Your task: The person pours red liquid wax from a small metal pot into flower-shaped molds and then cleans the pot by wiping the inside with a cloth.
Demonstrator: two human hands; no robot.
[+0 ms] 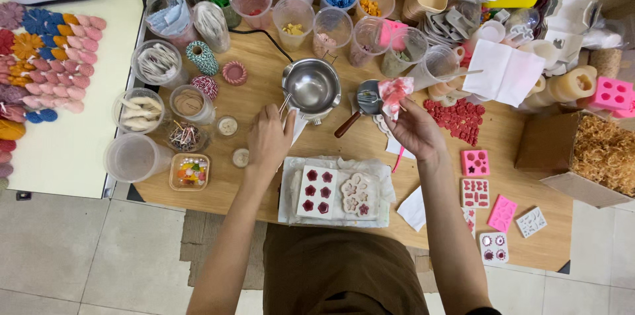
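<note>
My left hand (269, 137) grips the thin handle of a small steel melting pot (311, 88) that stands on the wooden table (370, 139). Beside the pot, my right hand (413, 131) holds up a crumpled tissue stained red (395, 94). Just under that tissue lies a small metal spoon with a wooden handle (359, 108). Near the front edge, white silicone moulds (336, 194) with dark red flower shapes filled in rest on a clear plastic sheet between my forearms.
Clear plastic cups (293, 16) of coloured bits crowd the back of the table. Twine spools (202, 58) and small tubs sit left. Pink moulds (475, 163), red wax shapes (458, 118) and a cardboard box of wood shavings (598, 151) are on the right. Coloured petal pieces (56, 57) cover a white table at left.
</note>
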